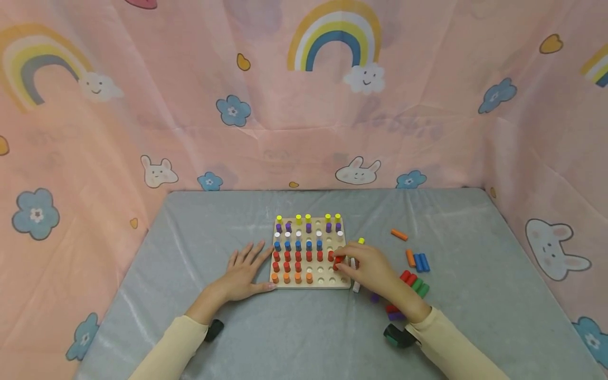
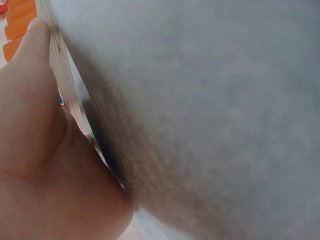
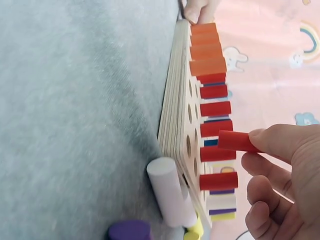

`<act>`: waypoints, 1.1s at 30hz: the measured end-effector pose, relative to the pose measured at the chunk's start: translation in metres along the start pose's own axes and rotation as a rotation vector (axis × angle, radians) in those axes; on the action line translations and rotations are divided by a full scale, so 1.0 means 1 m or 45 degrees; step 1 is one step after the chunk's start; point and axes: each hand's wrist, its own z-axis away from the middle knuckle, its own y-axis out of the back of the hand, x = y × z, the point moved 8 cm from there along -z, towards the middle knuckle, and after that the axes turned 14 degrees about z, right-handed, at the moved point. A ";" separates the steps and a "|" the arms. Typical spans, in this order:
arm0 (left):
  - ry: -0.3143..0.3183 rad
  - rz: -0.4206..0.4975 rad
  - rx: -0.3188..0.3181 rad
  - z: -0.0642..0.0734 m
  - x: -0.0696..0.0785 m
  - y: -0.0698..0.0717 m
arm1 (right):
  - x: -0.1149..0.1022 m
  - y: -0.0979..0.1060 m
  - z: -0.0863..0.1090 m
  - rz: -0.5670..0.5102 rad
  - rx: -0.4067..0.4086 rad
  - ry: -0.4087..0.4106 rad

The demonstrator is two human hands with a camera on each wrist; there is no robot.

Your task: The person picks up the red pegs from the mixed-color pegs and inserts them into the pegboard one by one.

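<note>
A wooden pegboard lies on the table with rows of yellow, purple, white, blue, red and orange pegs standing in its holes. My right hand pinches a red peg between thumb and fingertip, above the board's right side. In the right wrist view that peg is tilted nearly parallel to the standing ones, its lower end free. My left hand rests with spread fingers at the board's left edge, thumb at the near corner beside the orange pegs.
Right of the board lie a white peg and a yellow peg. Farther right are loose orange pegs, blue pegs, green pegs and red pegs. A purple peg lies near my right wrist. Pink curtains surround the grey-covered table.
</note>
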 end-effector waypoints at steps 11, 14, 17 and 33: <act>0.006 -0.017 -0.011 -0.001 0.001 0.001 | -0.015 -0.005 -0.012 -0.051 0.012 0.074; 0.009 -0.015 -0.012 -0.001 0.000 0.001 | -0.019 -0.009 -0.015 -0.054 -0.012 0.066; 0.011 -0.013 -0.013 -0.002 -0.001 -0.001 | -0.022 -0.012 -0.018 -0.058 -0.026 0.079; -0.055 0.043 0.026 0.001 0.001 0.001 | -0.037 -0.027 -0.026 -0.017 -0.053 0.135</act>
